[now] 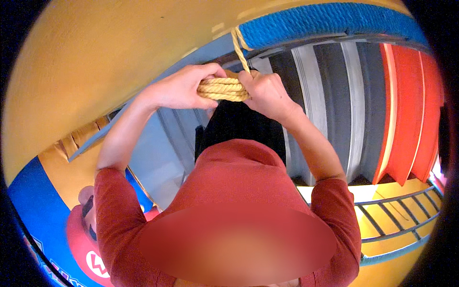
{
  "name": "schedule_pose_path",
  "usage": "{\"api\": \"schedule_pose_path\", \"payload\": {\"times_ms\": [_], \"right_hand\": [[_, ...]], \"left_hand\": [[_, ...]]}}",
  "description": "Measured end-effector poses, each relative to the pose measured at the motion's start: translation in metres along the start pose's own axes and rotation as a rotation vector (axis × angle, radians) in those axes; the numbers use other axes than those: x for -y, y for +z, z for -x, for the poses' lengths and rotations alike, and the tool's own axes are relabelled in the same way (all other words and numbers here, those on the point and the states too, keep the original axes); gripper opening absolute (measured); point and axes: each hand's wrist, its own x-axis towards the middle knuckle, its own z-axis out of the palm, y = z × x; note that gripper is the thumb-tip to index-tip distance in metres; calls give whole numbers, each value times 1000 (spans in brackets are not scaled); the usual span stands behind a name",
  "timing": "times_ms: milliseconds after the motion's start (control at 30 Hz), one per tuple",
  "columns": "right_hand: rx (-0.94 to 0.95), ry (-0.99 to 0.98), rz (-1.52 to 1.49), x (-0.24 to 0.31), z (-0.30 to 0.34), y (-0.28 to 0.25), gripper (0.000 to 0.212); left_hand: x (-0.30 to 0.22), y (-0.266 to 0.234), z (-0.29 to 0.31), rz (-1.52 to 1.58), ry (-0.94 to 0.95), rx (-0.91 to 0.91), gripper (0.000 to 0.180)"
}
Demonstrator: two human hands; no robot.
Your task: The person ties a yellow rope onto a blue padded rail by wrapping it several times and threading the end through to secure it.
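Observation:
A coiled bundle of yellow twisted rope is held in front of me between both hands. My left hand is closed around the bundle's left end, thumb below and fingers above. At the opposite end, my right hand grips the coil, its fingers partly hidden behind the knuckles. One strand of the yellow rope runs from my right hand up to the end of a handrail wrapped in blue rope.
Stairs in grey and black, then red steps, descend to the right. A yellow wall curves along the upper left. Lower right is a dark railing; lower left, a painted blue wall with a cartoon figure.

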Motion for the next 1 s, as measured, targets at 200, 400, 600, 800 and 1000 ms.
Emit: {"api": "schedule_pose_path", "payload": {"times_ms": [200, 400, 600, 800, 1000], "right_hand": [[41, -38, 49, 4, -9, -3, 10], [81, 3, 73, -2, -18, 1, 9], [70, 53, 193, -1, -23, 8, 14], [-15, 126, 157, 0, -25, 12, 14], [-4, 130, 202, -7, -25, 13, 17]], "left_hand": [[7, -85, 17, 376, 22, 245, 48], [93, -75, -96, 265, 85, 239, 30], [115, -44, -111, 630, -184, 423, 31], [122, -37, -110, 729, -332, 525, 31], [127, -29, -108, 781, -421, 550, 31]]}}
